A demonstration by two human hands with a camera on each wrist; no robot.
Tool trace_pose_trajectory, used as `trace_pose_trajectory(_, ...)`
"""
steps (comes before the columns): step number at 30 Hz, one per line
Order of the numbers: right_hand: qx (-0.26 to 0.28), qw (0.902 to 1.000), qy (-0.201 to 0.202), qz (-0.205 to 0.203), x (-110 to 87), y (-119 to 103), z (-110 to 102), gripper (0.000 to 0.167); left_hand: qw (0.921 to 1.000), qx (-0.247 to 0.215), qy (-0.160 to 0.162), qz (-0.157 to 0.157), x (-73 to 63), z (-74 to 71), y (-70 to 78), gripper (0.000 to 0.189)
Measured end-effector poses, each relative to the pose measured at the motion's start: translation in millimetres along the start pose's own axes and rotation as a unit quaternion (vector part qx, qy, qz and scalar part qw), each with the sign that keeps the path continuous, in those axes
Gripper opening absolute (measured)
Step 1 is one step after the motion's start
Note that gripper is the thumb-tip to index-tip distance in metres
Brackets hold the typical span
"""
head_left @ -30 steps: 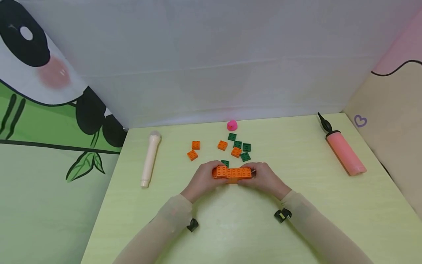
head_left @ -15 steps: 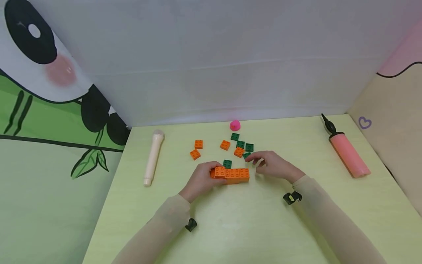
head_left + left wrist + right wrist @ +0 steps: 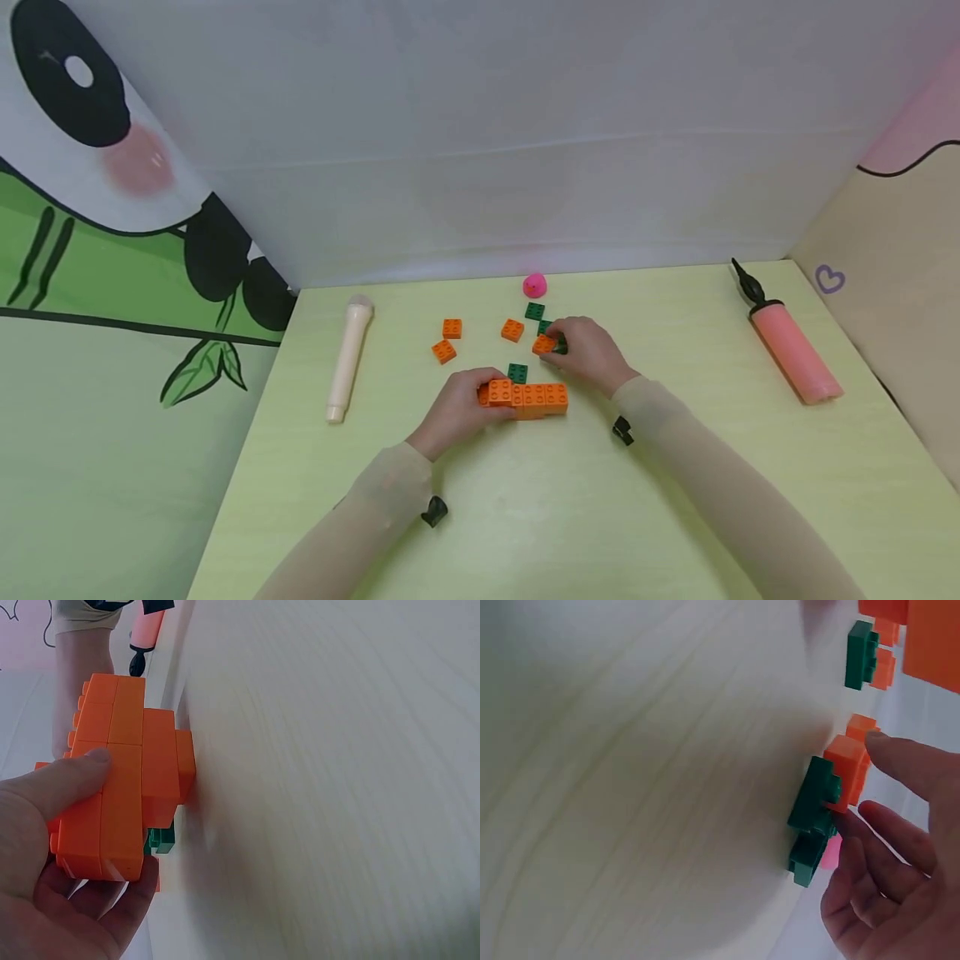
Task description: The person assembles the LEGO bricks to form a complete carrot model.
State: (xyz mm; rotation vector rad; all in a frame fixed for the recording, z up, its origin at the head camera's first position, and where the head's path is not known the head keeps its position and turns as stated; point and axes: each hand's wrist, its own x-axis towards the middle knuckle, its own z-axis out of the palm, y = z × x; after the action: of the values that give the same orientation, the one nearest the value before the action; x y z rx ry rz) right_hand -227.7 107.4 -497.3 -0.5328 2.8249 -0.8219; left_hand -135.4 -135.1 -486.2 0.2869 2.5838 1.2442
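My left hand (image 3: 456, 410) grips a joined block of orange toy bricks (image 3: 534, 400) just above the table. In the left wrist view the thumb presses one side of this orange block (image 3: 122, 776), and the fingers curl under its near end. Farther back, my right hand (image 3: 591, 354) has thumb and fingertips at two sides of a single orange brick (image 3: 543, 344), pinching it. The right wrist view shows that orange brick (image 3: 844, 766) against a green brick (image 3: 812, 793), with another green brick (image 3: 808, 851) beside it. My right fingers partly hide the green bricks in the head view.
Loose orange bricks (image 3: 452, 328) lie left of centre. A green brick (image 3: 517, 372) sits just behind the joined block. A pink toy (image 3: 535, 285) stands at the back edge. A pale microphone-shaped stick (image 3: 350, 358) lies left, a pink hand pump (image 3: 797, 350) right.
My right hand has let go of the joined block, reached back past a green brick and closed its fingertips on a loose orange brick. My left hand keeps holding the block.
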Motion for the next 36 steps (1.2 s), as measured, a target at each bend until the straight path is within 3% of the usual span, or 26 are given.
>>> trace_pose_trajectory(7, -0.018, 0.9998, -0.002, 0.009, 3.3, -2.5, 7.4, 0.041, 1.0, 0.001, 0.0, 0.0, -0.2, 0.6, 1.6, 0.042)
trace_pose_trajectory(14, -0.018, 0.9998, 0.007, -0.009, 2.4, -2.6, 9.0, 0.04, 1.0, 0.001, 0.001, 0.001, 0.1, 1.1, 1.9, 0.041)
trace_pose_trajectory(27, 0.027, 0.9983, 0.004, -0.051, -19.3, -1.6, -8.2, 0.042, 1.0, -0.002, -0.001, -0.007, 1.2, 1.8, 1.2, 0.044)
trace_pose_trajectory(31, 0.055, 0.9972, -0.003, -0.051, -29.5, -4.9, -13.8, 0.043, 1.0, 0.002, 0.001, -0.005, 1.3, 2.7, 0.8, 0.044)
trace_pose_trajectory(36, 0.127, 0.9898, -0.002, -0.064, -45.9, -7.2, -21.6, 0.043, 1.0, 0.008, 0.002, 0.001, 1.9, 3.9, 0.8, 0.044)
